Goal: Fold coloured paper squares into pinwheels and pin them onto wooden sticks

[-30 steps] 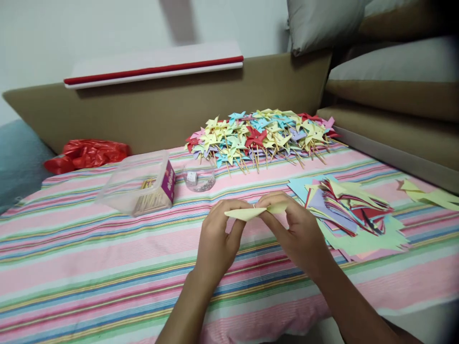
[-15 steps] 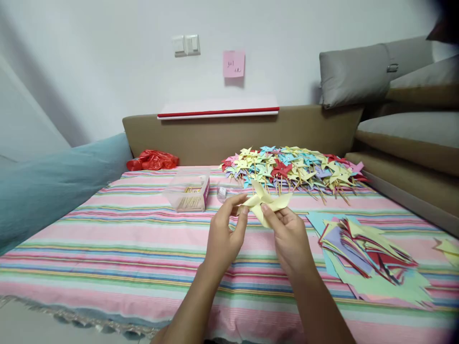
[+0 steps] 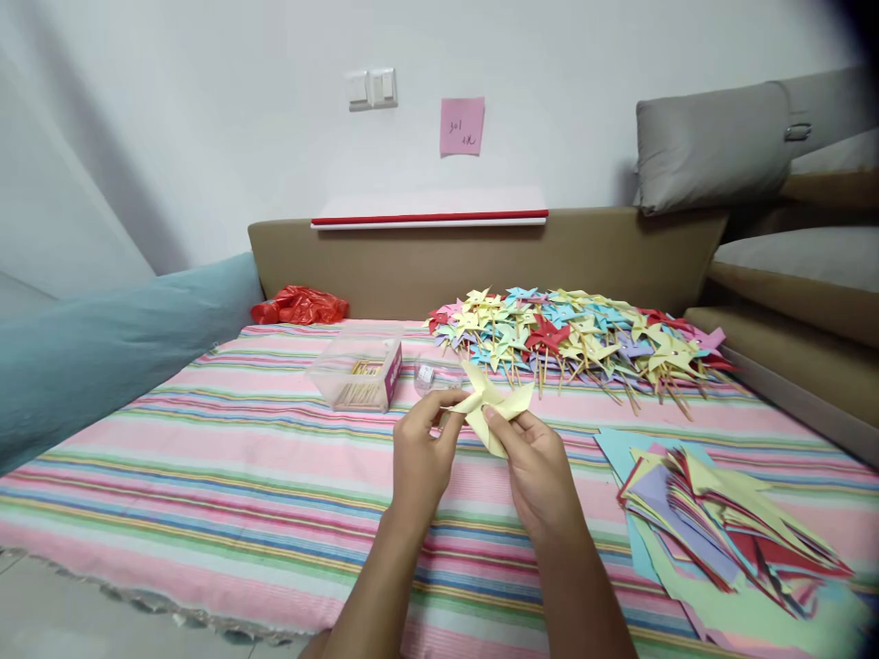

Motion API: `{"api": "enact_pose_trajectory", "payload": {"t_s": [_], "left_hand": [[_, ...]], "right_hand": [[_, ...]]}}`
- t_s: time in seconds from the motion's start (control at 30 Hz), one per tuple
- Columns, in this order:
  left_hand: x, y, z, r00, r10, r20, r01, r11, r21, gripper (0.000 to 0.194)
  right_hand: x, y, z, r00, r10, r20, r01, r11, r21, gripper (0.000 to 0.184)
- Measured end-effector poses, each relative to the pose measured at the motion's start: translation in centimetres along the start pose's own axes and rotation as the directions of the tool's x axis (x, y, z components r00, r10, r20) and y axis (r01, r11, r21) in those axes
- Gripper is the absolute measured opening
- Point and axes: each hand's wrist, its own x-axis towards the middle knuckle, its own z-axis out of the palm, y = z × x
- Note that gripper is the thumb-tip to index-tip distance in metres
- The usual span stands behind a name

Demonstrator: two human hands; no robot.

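A pale yellow paper pinwheel (image 3: 506,407) is held up over the striped cloth, its blades folded to the middle. My right hand (image 3: 539,462) pinches it, thumb pressed near the centre. My left hand (image 3: 424,448) closes its thumb and fingers on the tip of the left blade. No stick shows on this pinwheel. Just beyond my hands lies a small clear packet (image 3: 427,375) with a white label. Left of that stands a clear plastic box (image 3: 330,373) with thin wooden sticks (image 3: 361,394) inside.
Many finished pinwheels on sticks (image 3: 583,343) are heaped at the back right. Coloured paper sheets (image 3: 728,522) lie in a stack at the right, a dark tool partly among them. A red plastic bag (image 3: 300,305) sits at the back left. Cushions (image 3: 714,146) rise on the right.
My left hand has closed onto the blade tip it was beside. The pinwheel and both hands sit slightly further left and lower in view, and the camera has shifted a little.
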Motion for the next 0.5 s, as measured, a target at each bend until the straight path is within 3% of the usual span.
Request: {"api": "enact_pose_trajectory", "payload": {"t_s": [0.13, 0.23, 0.3, 0.37, 0.4, 0.5], "left_hand": [[0.0, 0.3, -1.3, 0.99, -0.049, 0.133, 0.04, 0.997, 0.066, 0.017], [1.8, 1.3, -4.1, 0.978, -0.016, 0.207, -0.037, 0.967, 0.25, 0.024], [4.6, 1.7, -6.5, 0.989, -0.004, 0.147, -0.058, 0.908, 0.415, 0.025], [8.5, 1.2, -8.5, 0.997, -0.044, 0.055, 0.004, 0.815, 0.579, 0.031], [10.7, 0.5, -9.3, 0.991, -0.13, 0.04, 0.071, 0.747, 0.661, 0.032], [16.1, -2.9, -10.1, 0.938, -0.328, 0.111, 0.148, 0.669, 0.728, 0.022]], "right_hand": [[0.5, 0.3, -0.4, 1.0, 0.004, -0.008, -0.005, 1.0, -0.029, 0.043], [1.2, 0.5, -1.5, 0.995, -0.023, -0.093, 0.017, 0.998, -0.062, 0.044], [1.7, 0.5, -2.2, 0.989, -0.044, -0.143, 0.032, 0.996, -0.085, 0.043], [1.9, 0.5, -2.7, 0.983, -0.048, -0.175, 0.033, 0.996, -0.083, 0.042], [2.0, 0.5, -2.9, 0.982, -0.043, -0.186, 0.031, 0.997, -0.07, 0.042], [2.0, 0.3, -2.7, 0.98, -0.014, -0.197, 0.011, 1.0, -0.017, 0.044]]}}
